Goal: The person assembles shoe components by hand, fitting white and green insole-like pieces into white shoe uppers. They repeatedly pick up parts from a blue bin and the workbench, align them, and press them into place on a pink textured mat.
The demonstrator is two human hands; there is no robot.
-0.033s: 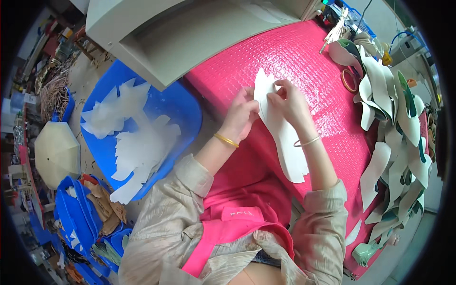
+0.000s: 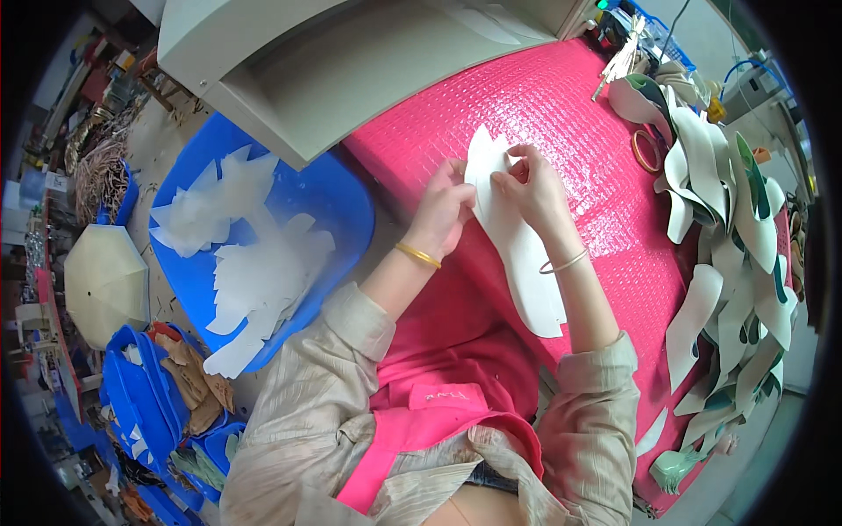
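Note:
Long white insole-shaped pieces (image 2: 517,250), thin and flat, lie together over the pink padded tabletop, slanting toward my body. Their far ends fan slightly into separate points. My left hand (image 2: 441,206) pinches the left edge near the far end between thumb and fingers. At the opposite edge, my right hand (image 2: 533,188) is closed with thumb and fingertips bent together against the pieces. How many layers are in the stack cannot be made out. A yellow bangle circles my left wrist, and a pale one my right.
A blue tub (image 2: 351,206) at the left holds loose white cut pieces (image 2: 272,272). Curved white-and-green pieces (image 2: 728,254) pile along the table's right side, near a roll of tape (image 2: 646,151). A grey machine housing (image 2: 263,105) overhangs the far left edge of the pink tabletop (image 2: 614,254).
The near end of the white pieces has shifted slightly left. Both hands keep nearly the same place and grip.

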